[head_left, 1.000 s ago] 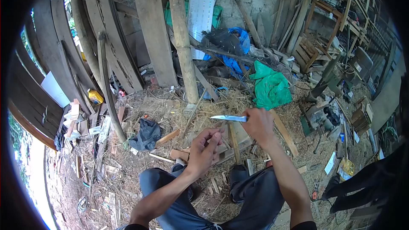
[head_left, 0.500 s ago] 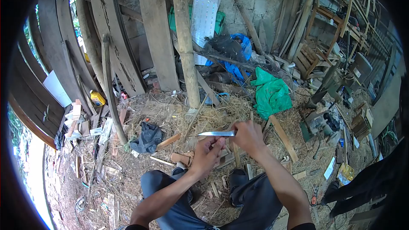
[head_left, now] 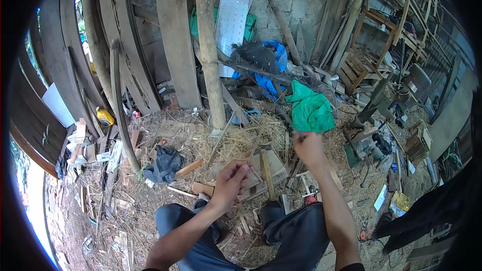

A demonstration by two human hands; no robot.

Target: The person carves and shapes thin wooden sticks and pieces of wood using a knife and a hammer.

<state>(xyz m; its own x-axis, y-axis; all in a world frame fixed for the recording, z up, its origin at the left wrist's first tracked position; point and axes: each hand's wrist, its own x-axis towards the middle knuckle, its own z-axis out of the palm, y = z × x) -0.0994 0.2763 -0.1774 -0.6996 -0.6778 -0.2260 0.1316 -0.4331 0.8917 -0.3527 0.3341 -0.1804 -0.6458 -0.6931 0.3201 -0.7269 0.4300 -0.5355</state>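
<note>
My right grip (head_left: 310, 151), clenched round blurred knife (head_left: 300, 133), now farther from left grip (head_left: 230, 184), blade clear; left curled, cannot tell if pinching.

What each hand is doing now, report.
Left hand: loosely curled; whether it holds anything can't be told.
Right hand: closed; what it holds is unclear.

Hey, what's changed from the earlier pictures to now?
The right hand has swung forward and right, away from the left hand, towards the green bag, uncovering the hammer head. The knife's blade, bright near the left hand half a second ago, is now hard to make out. The left hand stays curled, and both the green bag and black bag lie unmoved.
</note>
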